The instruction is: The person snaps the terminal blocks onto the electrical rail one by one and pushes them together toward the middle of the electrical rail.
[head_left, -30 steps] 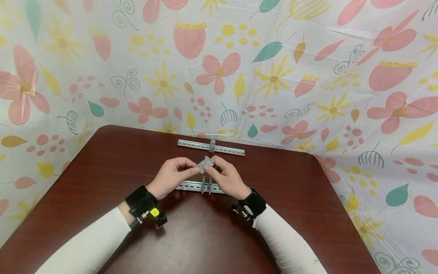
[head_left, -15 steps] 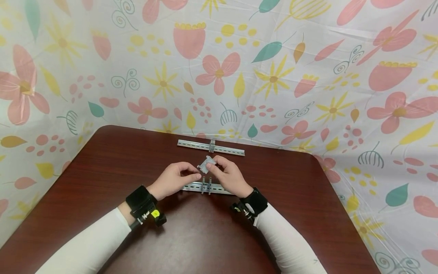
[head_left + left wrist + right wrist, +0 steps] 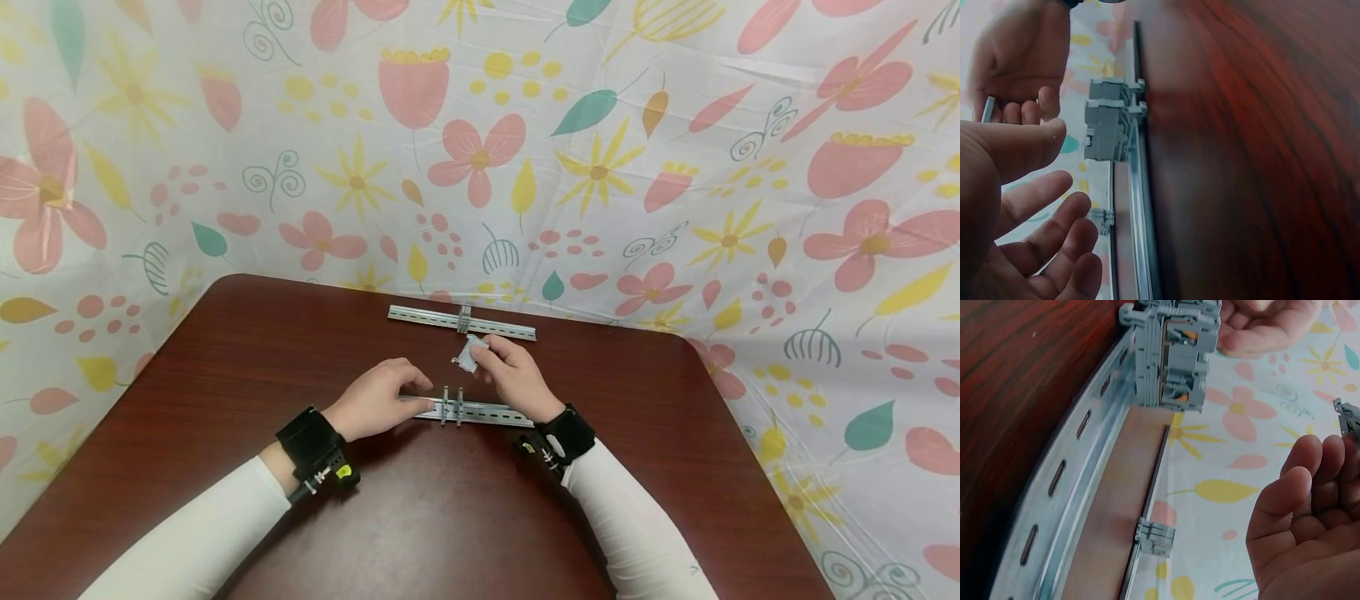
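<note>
My right hand (image 3: 517,382) pinches a flat grey DIN rail terminal block (image 3: 470,353) between thumb and fingers, held up behind the near rail. Only that block's edge (image 3: 1347,415) shows in the right wrist view. The near slotted metal DIN rail (image 3: 495,414) lies across the table with two grey terminal blocks (image 3: 453,407) standing on it, a small gap between them. My left hand (image 3: 378,400) is at the rail's left part, its thumb overlapping the rail in the head view. In the left wrist view its fingers (image 3: 1063,234) are relaxed with nothing between them.
Behind lies a second DIN rail (image 3: 416,315), parallel to the first, with a small cluster of grey blocks (image 3: 464,319) at its middle. The dark wood table (image 3: 420,517) ends at a flower-print cloth (image 3: 480,150) behind and at the sides.
The left hand has let go of the terminal block and moved down to the near rail. My right hand keeps the block and has carried it slightly right and up, turning it.
</note>
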A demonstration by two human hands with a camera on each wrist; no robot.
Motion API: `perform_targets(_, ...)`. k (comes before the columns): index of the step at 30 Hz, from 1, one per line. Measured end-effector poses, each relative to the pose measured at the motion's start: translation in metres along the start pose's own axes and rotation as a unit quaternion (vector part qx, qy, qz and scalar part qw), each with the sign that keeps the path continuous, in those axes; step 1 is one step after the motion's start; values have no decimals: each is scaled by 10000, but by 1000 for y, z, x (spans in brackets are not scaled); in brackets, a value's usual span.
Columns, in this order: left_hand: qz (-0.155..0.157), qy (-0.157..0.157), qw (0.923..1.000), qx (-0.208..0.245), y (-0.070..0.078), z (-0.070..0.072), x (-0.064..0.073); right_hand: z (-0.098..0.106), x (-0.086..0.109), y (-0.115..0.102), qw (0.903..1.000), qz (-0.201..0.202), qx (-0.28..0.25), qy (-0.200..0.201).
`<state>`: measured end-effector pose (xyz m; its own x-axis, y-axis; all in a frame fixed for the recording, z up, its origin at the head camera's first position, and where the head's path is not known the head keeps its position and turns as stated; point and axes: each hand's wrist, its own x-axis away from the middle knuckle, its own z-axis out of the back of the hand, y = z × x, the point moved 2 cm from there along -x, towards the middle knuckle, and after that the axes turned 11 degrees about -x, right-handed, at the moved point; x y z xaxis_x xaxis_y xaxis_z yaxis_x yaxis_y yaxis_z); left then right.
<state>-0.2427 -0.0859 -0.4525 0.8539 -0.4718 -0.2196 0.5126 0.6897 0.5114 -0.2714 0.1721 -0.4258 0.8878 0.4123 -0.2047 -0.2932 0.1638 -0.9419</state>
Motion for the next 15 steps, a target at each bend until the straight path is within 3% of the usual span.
perform_targets(10,-233,-80,9974,-681,-4,-1,2,8,-3,6,9972,-439,-573,-179)
perform_targets(15,-189,-223,9966,-774,-5,-2,4,13,-2,10,9964,-652,-402,-356)
